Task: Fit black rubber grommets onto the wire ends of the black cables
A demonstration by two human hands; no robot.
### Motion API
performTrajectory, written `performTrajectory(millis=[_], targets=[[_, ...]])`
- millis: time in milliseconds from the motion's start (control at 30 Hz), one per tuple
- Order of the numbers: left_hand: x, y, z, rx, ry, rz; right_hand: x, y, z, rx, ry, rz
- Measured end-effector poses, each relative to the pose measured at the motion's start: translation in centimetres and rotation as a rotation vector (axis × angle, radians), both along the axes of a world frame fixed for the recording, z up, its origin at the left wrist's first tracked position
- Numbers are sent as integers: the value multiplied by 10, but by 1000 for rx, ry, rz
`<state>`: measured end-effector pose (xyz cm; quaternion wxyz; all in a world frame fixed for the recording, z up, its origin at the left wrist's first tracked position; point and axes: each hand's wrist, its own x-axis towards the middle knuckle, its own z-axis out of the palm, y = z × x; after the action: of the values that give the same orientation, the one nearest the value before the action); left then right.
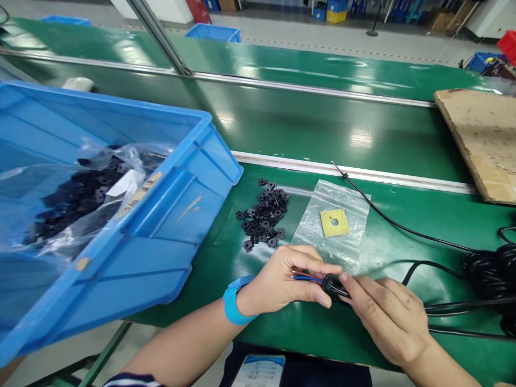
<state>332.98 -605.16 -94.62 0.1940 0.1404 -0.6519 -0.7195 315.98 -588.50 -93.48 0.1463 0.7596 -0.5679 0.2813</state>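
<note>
One black fitting [329, 285] sits at the cable's [341, 291] end, near the workbench's [423, 207] front edge; our left hand [278, 277] pinches it, fingers slightly parted; our right hand [389, 317] clasps the cable. Loose pieces [264, 215], we judge, remain unfitted.

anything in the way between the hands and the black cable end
Nothing visible. The left hand and right hand both touch the black cable end directly. The plastic bag and the yellow square on it lie on the table beyond the hands, not in between.
</note>
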Motion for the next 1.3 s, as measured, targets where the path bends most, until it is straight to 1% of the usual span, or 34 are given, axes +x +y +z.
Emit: performTrajectory(millis=[100, 200, 267, 400, 467, 500, 600, 733, 900, 1067, 1200, 1300], targets=[[2, 1, -1, -55, 76, 0, 4, -3, 1, 29, -31, 7], [3, 0, -3, -124, 82, -12, 9, -6, 2, 120, -183, 10], [4, -1, -4, -153, 74, -31, 10, -7, 4, 254, -355, 53], [3, -1, -8, -165, 87, -70, 7, -6, 8, 614, -750, 156], [2, -1, -10, -169, 88, -72, 6, -6, 8, 723, -892, 164], [2, -1, -11, -166, 91, -71, 5, -6, 8, 753, -946, 164], [1, 0, -13, -136, 89, -76, 6, -7, 6, 810, -1042, 169], [1, 0, -12, -117, 29, -84, 9, -8, 4, 866, -1101, 170], [2, -1, -11, -108, -5, -121, 11, -10, 3, 862, -1125, 175], [0, 2, -13, -117, 20, -115, 12, -12, 3, 855, -1153, 205], [-2, 4, -16, -171, 25, -103, 10, -14, -3, 866, -1119, 180], [-3, 4, -14, -235, -4, -38, 9, -17, -6, 780, -1013, 116]])
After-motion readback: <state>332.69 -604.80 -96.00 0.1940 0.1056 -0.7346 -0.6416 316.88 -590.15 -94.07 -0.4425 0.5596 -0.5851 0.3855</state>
